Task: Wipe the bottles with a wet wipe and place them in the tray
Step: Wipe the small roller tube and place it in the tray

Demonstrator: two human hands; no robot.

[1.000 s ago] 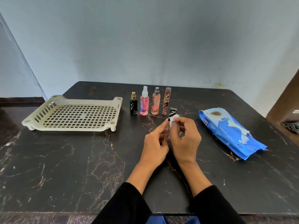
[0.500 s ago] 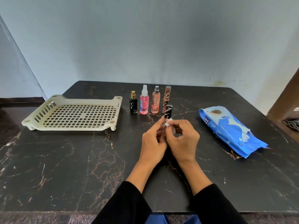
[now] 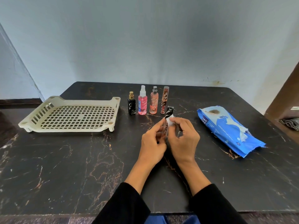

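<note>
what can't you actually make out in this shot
Head view, the only one:
- Lower end of the lip gloss tube: hidden behind the left hand.
- Most of the wet wipe: covered by the right hand.
- Small print on the blue wipes pack: too small.
- Labels on the four standing bottles: too small.
- Dark item at the right edge: cut off.

Soft, even daylight fills the scene, moderately bright and without harsh glare. The dark surface point(image 3: 68, 159) carries a faint sheen and only weak shadows. Wide-angle distortion bends the edges, and the wall point(image 3: 145, 38) darkens toward the corners. Focus is fairly sharp.
</note>
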